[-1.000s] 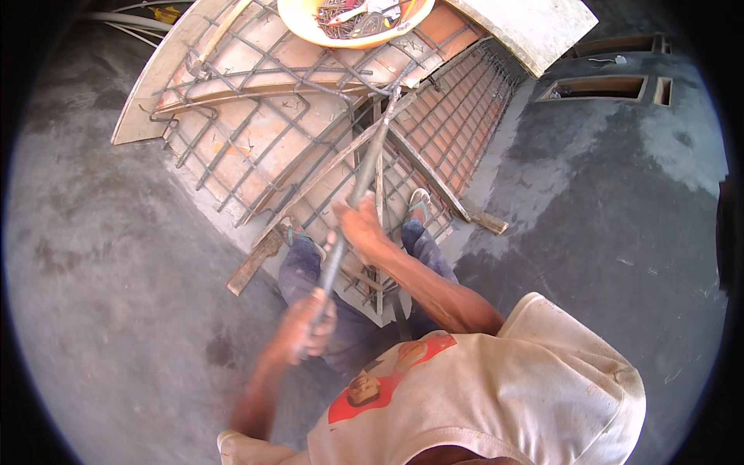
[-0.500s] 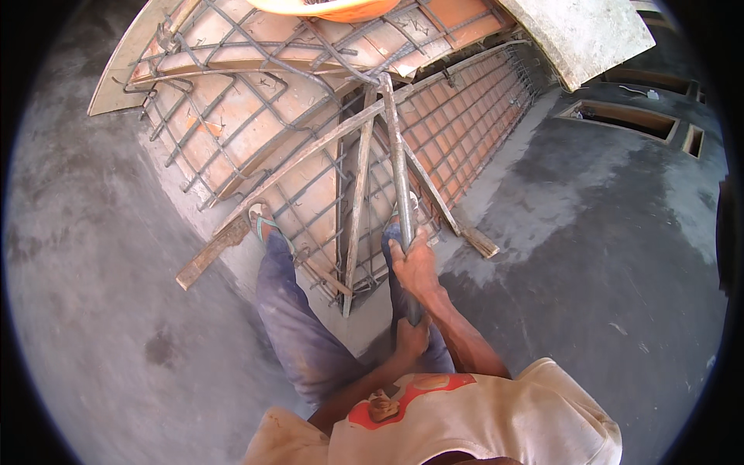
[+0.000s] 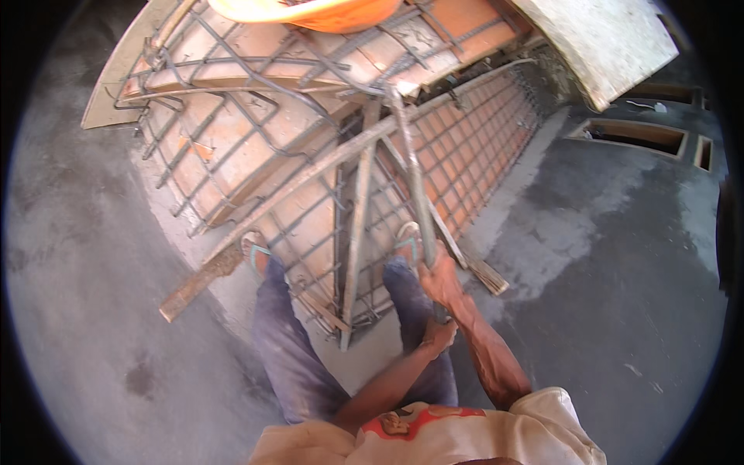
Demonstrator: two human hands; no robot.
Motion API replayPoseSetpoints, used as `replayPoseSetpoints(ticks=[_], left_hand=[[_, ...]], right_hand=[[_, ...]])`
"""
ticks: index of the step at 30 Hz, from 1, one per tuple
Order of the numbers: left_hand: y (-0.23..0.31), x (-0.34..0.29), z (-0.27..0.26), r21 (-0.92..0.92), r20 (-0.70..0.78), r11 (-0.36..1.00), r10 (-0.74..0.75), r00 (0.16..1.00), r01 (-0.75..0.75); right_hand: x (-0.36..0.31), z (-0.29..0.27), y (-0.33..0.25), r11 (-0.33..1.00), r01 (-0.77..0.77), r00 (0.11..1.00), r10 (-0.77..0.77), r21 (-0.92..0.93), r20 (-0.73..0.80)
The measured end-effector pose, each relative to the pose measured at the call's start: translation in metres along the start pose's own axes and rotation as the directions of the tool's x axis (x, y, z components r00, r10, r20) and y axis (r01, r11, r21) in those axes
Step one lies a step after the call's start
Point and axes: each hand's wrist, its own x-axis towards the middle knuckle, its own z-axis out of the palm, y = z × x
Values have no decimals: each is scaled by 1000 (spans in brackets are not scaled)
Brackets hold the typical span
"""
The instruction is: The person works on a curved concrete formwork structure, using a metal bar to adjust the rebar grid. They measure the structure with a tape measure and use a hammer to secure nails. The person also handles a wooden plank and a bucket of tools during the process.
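Across that grey floor [image 3: 620, 310], a big panelled form [image 3: 232, 120] already has its rebar grid [image 3: 480, 147] laid on, rods too many to count. Some rods at the left look bent, others stick out straight, so I'd call it well along but not finished. Counting down: one pale board [image 3: 612, 46] at upper right, one orange tub [image 3: 325, 14] up top, one long metal bar [image 3: 418, 186] slanting over the grid, tip right by the rods near the middle; can't tell if it's hooked on. Two hands, both clamped on that bar: right hand [image 3: 440, 275] higher up, left hand [image 3: 442, 333] around the bottom end.
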Motion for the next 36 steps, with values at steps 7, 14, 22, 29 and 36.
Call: replayPoseSetpoints(ticks=[7, 14, 22, 29, 36], left_hand=[[-15, 25, 2, 163, -89, 984, 89, 992, -74], [-21, 86, 11, 166, -84, 986, 20, 996, -5], [-10, 29, -28, 278, -114, 957, -53, 992, 83], [4, -22, -32, 247, -75, 963, -88, 993, 104], [0, -108, -45, 258, -36, 966, -21, 999, 30]], right_hand=[[-4, 5, 11, 994, -95, 995, 96, 56, -12], [21, -16, 3, 986, -165, 985, 164, 1, 55], [-4, 16, -11, 990, -131, 991, 132, 48, -22], [-15, 14, -46, 884, -348, 936, 344, 313, 71], [-51, 25, -101, 956, -142, 932, 216, 257, -292]])
